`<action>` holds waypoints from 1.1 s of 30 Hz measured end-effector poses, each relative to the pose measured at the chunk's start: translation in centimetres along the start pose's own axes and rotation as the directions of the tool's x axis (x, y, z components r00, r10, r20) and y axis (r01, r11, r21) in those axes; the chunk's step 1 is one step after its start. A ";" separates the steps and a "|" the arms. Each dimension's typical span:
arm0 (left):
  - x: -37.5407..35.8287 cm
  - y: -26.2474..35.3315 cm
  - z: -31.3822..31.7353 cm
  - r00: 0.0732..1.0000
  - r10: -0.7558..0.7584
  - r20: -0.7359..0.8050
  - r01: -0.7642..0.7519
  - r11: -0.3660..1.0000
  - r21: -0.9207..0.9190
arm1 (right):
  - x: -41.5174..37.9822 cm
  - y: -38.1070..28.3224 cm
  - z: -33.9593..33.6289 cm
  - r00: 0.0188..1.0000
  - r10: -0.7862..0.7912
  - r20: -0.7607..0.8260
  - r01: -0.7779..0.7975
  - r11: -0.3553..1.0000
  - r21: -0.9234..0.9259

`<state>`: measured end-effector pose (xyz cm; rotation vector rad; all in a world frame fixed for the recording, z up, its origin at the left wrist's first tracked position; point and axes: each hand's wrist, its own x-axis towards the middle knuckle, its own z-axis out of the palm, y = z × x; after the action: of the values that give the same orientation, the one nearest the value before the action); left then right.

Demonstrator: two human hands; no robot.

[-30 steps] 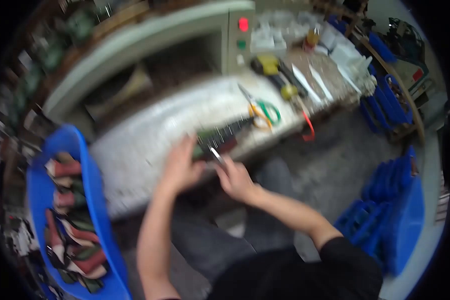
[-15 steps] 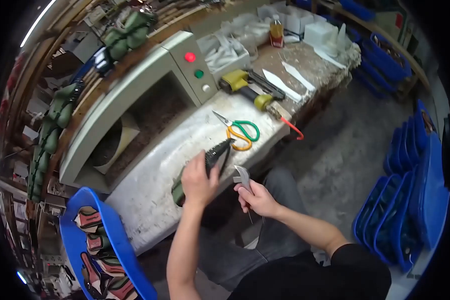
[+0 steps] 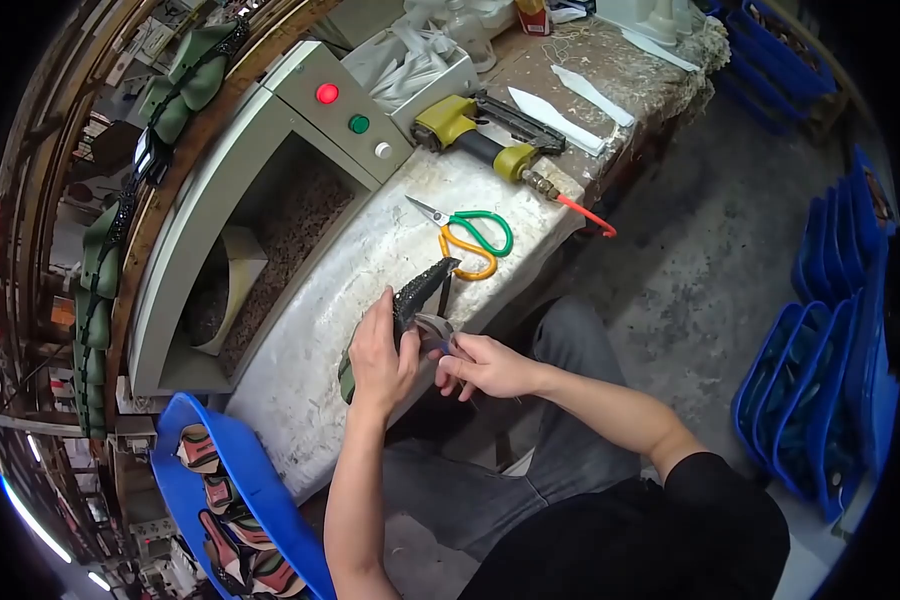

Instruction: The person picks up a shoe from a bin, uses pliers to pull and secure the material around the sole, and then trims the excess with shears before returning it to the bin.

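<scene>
My left hand (image 3: 380, 355) is closed around a shoe (image 3: 422, 290) on a green last, pressed down at the bench edge. The shoe has a shiny black upper, and its narrow end points away from me toward the scissors (image 3: 443, 217). In my right hand (image 3: 492, 368) is a pair of lasting pincers (image 3: 436, 326); their curved metal jaws are right at the shoe's side, close to my left thumb. My right fingers wrap the handles, which are mostly hidden. The scissors, with one green and one orange handle, lie just beyond the shoe.
A yellow-green staple gun (image 3: 515, 160) with a red hose (image 3: 590, 217) lies farther along the bench (image 3: 300, 420). Left of it stands a grey machine (image 3: 300, 75) with a lit red button. A blue tub (image 3: 250, 480) of shoe parts is at lower left; blue bins (image 3: 800, 390) stand right.
My right hand has brought the pincers left and up to the shoe's side. My left hand stays on the shoe. The view has shifted closer to the bench.
</scene>
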<state>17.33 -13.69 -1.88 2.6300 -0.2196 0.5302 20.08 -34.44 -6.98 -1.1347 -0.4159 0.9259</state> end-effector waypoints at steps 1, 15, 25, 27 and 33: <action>0.1 0.1 -0.1 1.000 -0.010 0.014 0.010 1.000 -0.004 | 0.4 0.1 -0.1 1.000 -0.003 0.008 0.004 1.000 -0.025; 0.5 -0.1 0.2 0.999 -0.008 0.040 0.008 1.000 0.009 | 0.5 1.6 -0.1 0.848 -0.507 -0.153 0.346 0.750 -0.563; 1.0 -0.4 -1.1 0.994 0.073 0.083 -0.068 0.996 -0.059 | -0.2 -1.8 -0.9 0.909 -0.416 0.000 0.300 0.656 -0.693; 1.0 -0.5 -1.3 0.994 0.076 0.084 -0.071 0.996 -0.056 | 0.1 -2.0 -0.6 0.894 -0.448 0.017 0.320 0.611 -0.724; 0.3 -1.3 -1.3 0.990 0.037 0.136 -0.028 0.997 -0.070 | -0.1 -1.4 0.1 0.919 -0.393 -0.030 0.207 0.548 -0.811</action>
<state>17.47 -11.93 -1.16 2.6023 -0.3183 0.3460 20.51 -34.63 -5.66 -1.8935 -0.8802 0.2537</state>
